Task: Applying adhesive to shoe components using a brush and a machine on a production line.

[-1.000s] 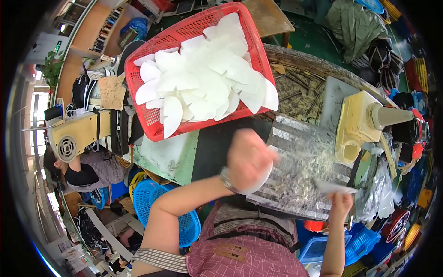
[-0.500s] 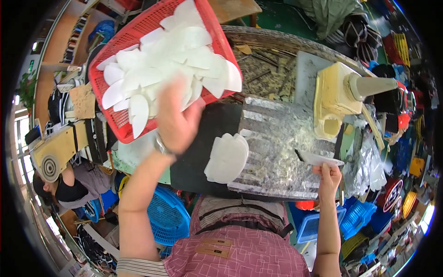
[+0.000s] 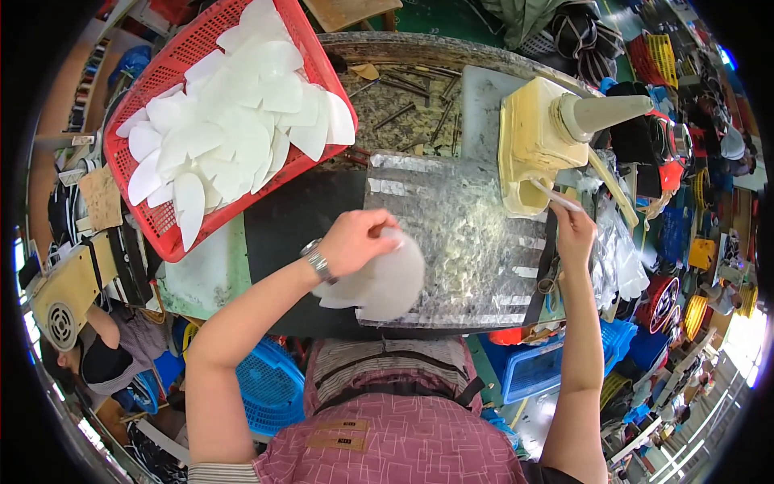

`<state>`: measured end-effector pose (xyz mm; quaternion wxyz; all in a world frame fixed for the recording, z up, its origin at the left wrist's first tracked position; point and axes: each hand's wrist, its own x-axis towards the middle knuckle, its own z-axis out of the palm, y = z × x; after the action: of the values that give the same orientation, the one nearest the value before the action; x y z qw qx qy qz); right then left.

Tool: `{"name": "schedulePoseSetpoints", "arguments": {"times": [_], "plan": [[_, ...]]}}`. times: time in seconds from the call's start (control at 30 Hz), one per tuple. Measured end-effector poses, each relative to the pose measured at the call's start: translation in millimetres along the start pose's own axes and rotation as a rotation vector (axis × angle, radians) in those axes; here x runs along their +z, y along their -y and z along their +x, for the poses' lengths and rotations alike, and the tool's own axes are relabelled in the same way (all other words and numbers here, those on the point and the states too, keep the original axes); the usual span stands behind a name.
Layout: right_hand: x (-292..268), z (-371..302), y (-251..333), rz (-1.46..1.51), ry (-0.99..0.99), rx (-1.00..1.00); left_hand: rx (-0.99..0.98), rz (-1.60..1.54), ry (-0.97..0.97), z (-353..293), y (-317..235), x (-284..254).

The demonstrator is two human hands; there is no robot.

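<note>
My left hand [image 3: 360, 242], with a metal watch on its wrist, pinches the upper edge of a thin white rounded piece [image 3: 397, 278]. More such pieces lie beneath it on the black mat, so how many it grips is unclear. My right hand [image 3: 576, 234] is closed around a flat, pale-handled brush [image 3: 558, 196]. The brush tip reaches into the round opening at the foot of a cream-coloured glue pot [image 3: 528, 187], which hides its end. Left of the pot lies a grey, glue-smeared board [image 3: 463, 234] with pale stripes along both sides.
A red plastic basket [image 3: 318, 68] heaped with white rounded pieces [image 3: 234, 121] stands at the back left. Scissors [image 3: 547, 285] lie by the board's right edge. Clear plastic bags [image 3: 617, 258] hang beyond my right hand. Another person [image 3: 105, 355] sits at far left.
My left hand has come from the basket down to the white pieces on the mat and taken hold. My right hand has raised the brush from over the board to the pot's opening.
</note>
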<state>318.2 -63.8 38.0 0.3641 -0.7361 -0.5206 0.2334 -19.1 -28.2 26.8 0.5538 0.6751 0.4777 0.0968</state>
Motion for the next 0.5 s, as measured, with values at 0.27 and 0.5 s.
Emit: {"name": "schedulePoseSetpoints", "arguments": {"times": [0.27, 0.5], "plan": [[-4.9, -16.8, -16.5, 0.778, -0.040, 0.333, 0.270, 0.442, -0.244, 36.1, 16.9, 20.1], [85.3, -47.1, 54.7, 0.180, 0.875, -0.330, 0.100, 0.292, -0.040, 60.1, 11.8, 15.0]]}}
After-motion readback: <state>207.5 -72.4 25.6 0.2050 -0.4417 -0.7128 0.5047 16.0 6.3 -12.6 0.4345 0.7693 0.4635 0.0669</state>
